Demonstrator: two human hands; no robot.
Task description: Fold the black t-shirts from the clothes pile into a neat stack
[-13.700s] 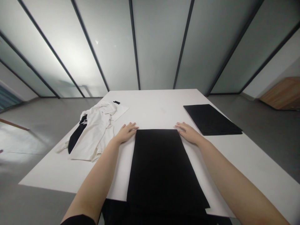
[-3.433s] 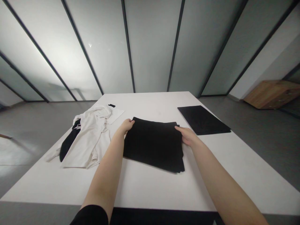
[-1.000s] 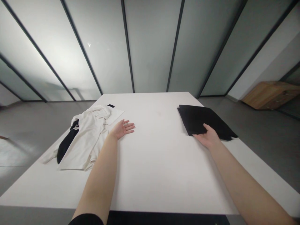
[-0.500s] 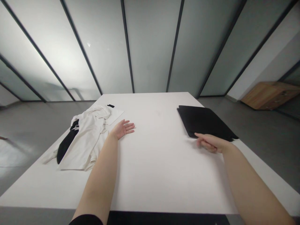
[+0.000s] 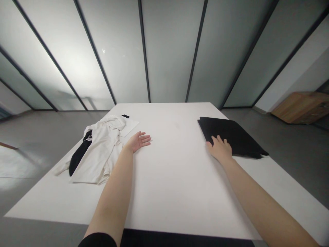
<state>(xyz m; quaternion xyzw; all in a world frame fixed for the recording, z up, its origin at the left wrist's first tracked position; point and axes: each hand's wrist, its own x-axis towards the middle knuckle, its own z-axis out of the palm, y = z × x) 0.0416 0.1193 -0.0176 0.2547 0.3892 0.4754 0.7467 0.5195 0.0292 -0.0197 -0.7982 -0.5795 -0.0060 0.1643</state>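
Observation:
My left hand (image 5: 139, 141) is open, palm turned up and fingers stretched out, with nothing in it; it lies just right of a rumpled white garment (image 5: 100, 151). A black piece (image 5: 80, 158) shows from under the garment's left side. At the right of the table lie flat black sheets (image 5: 228, 132), stacked slightly out of line; I cannot tell their material. My right hand (image 5: 220, 148) is palm down over their near left corner with its fingers spread. The thumb is beside the stack's left edge.
The white table (image 5: 169, 192) reaches away toward a frosted glass wall (image 5: 167, 51). A small black item (image 5: 125, 116) and a white sheet (image 5: 130, 126) lie beyond the garment. On the floor at the far right stands a wooden cabinet (image 5: 298, 107).
My right hand has turned from a loosely curled, sideways pose to palm down with spread fingers, moving onto the black stack's corner. My left hand keeps its pose. The view has shifted slightly.

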